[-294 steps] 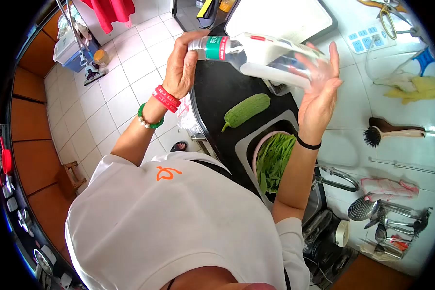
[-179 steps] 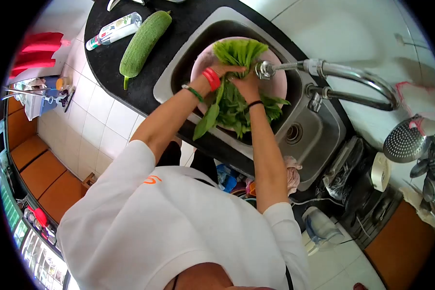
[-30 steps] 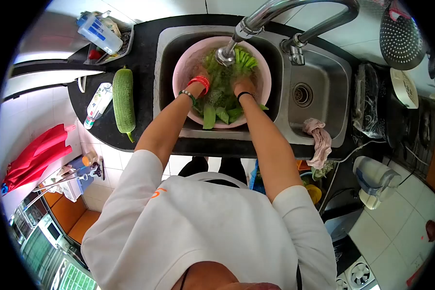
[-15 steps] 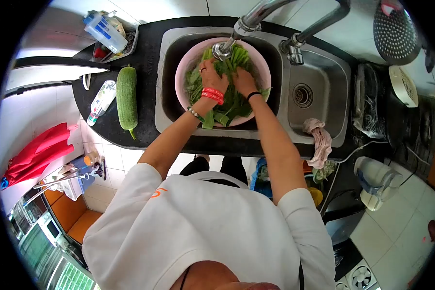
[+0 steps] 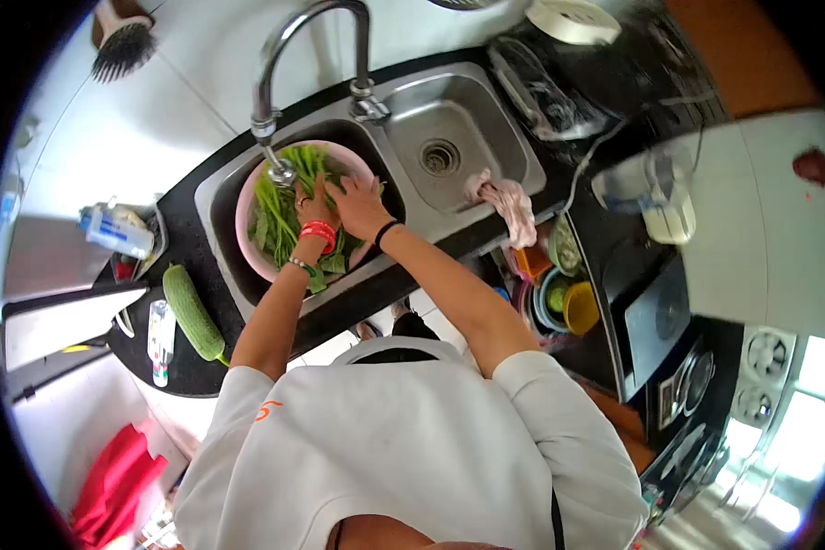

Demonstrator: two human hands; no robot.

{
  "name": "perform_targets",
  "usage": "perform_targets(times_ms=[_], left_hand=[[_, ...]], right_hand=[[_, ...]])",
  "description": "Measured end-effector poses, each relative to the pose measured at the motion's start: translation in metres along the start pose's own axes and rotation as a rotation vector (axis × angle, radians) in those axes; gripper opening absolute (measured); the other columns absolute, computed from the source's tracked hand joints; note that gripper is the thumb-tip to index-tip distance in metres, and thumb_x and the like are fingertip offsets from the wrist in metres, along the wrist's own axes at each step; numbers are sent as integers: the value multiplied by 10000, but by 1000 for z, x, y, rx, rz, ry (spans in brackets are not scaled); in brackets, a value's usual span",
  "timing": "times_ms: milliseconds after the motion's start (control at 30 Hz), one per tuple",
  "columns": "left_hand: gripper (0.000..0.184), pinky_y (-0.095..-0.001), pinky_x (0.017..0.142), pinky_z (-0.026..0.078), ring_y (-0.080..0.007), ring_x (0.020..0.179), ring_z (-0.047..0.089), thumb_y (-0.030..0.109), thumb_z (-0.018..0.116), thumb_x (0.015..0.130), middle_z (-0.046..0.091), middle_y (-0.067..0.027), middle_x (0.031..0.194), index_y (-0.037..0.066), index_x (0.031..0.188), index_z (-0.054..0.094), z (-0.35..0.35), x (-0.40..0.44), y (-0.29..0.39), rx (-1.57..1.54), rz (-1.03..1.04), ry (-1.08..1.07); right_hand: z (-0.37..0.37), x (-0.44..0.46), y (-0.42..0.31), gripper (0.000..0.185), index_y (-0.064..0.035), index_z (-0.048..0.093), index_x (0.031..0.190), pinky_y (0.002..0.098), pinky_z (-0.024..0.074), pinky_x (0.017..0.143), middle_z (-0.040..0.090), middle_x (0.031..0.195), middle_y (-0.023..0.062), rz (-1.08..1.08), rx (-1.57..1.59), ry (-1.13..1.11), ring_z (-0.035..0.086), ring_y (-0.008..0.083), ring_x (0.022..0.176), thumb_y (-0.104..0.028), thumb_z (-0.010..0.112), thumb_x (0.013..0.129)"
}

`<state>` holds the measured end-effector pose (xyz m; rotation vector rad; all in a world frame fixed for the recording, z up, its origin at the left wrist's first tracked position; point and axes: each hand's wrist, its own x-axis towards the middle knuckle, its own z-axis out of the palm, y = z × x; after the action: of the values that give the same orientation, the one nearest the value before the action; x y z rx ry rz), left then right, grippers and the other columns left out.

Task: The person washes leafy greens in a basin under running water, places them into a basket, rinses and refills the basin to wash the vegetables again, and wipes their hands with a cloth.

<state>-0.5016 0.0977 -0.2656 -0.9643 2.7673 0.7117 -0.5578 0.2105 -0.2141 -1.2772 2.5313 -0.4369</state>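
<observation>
Leafy green vegetables [image 5: 273,213] with long stems fill a pink basin [image 5: 244,209] in the left bowl of a steel sink [image 5: 213,203]. My left hand [image 5: 315,213], with red bands at the wrist, lies on the greens with its fingers stretched over the stems. My right hand [image 5: 361,209], with a black band, is close beside it at the basin's right part, fingers apart and reaching toward the left hand. Some fingertips are hard to make out. The faucet [image 5: 282,170] hangs above the basin's upper part, and I cannot tell whether water runs.
A long green gourd [image 5: 192,313] and a clear bottle with a label [image 5: 161,339] lie on the black counter at left. A pinkish cloth [image 5: 508,207] drapes over the front edge of the right sink bowl [image 5: 458,119]. Coloured bowls [image 5: 579,308] stand below at right.
The view has turned, so the sink now sits further left and tilted. My right hand has come closer to my left hand over the greens.
</observation>
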Motion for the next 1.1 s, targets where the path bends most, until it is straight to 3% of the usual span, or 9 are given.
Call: perform_targets(times_ms=[167, 233, 400, 567, 600, 733, 833, 967, 1100], left_hand=[[875, -503, 1001, 351, -395, 1339, 167, 384, 656, 788, -3, -208, 1485, 163, 1444, 121, 30, 20, -16, 283, 93, -61], [841, -494, 1014, 348, -385, 1337, 182, 378, 624, 815, 8, -181, 1490, 153, 1444, 113, 31, 23, -16, 317, 55, -260], [826, -492, 1016, 356, -382, 1331, 202, 351, 609, 827, 72, -187, 1485, 169, 1448, 96, 49, 23, -26, 410, 81, -367], [733, -463, 990, 380, -377, 1308, 267, 323, 605, 830, 284, -234, 1410, 127, 1423, 220, 10, -29, 3, 302, -13, -4], [604, -440, 953, 392, -401, 1219, 378, 279, 616, 822, 453, -255, 1264, 71, 1333, 370, 27, -25, -12, 235, 420, 368], [346, -419, 895, 402, -389, 1043, 495, 105, 561, 826, 530, -224, 1113, 20, 1157, 504, 6, -72, 90, -350, 902, 416], [297, -413, 896, 406, -371, 1044, 504, 97, 530, 860, 549, -179, 1111, 26, 1148, 517, 31, -88, 153, -423, 944, 286], [350, -429, 937, 377, -373, 1052, 501, 271, 457, 921, 539, -182, 1161, 95, 1219, 511, 112, -80, 190, -88, 883, 174], [426, -433, 987, 335, -332, 1114, 486, 327, 503, 881, 533, -160, 1195, 130, 1260, 490, 139, -96, 193, 155, 871, 456]], right_hand=[[7, -30, 30, 413, -165, 512, 1222, 663, 149, 989, 346, 1356, 216, 40, -61, 248, 280, 396, 1277, -249, 537, 819], [-29, -76, 63, 373, -201, 549, 1185, 642, 175, 984, 376, 1340, 184, 384, -225, 445, 302, 385, 1259, -271, 513, 820], [-36, -153, 144, 257, -173, 637, 1022, 527, 259, 996, 451, 1228, 100, 605, -134, 736, 373, 361, 1177, -180, 578, 772], [-1, -164, 216, 134, -154, 646, 894, 412, 428, 788, 575, 935, 90, 612, -20, 765, 536, 304, 889, -182, 570, 788], [11, -162, 206, 110, -126, 617, 872, 418, 432, 766, 584, 902, 112, 563, 77, 776, 549, 303, 867, -185, 568, 792], [7, -154, 139, 139, -65, 534, 848, 439, 436, 718, 601, 831, 169, 515, 179, 683, 581, 309, 835, -193, 566, 803], [1, -161, 130, 172, -57, 527, 903, 439, 433, 728, 613, 873, 170, 612, 179, 500, 581, 327, 885, -199, 558, 811], [5, -216, 148, 287, 4, 549, 1024, 414, 429, 857, 523, 1085, 206, 61, 480, 834, 505, 374, 1017, -13, 567, 738], [74, -310, 189, 220, -42, 617, 997, 342, 476, 764, 567, 1016, 117, 523, 947, 975, 589, 251, 860, -6, 564, 787]])
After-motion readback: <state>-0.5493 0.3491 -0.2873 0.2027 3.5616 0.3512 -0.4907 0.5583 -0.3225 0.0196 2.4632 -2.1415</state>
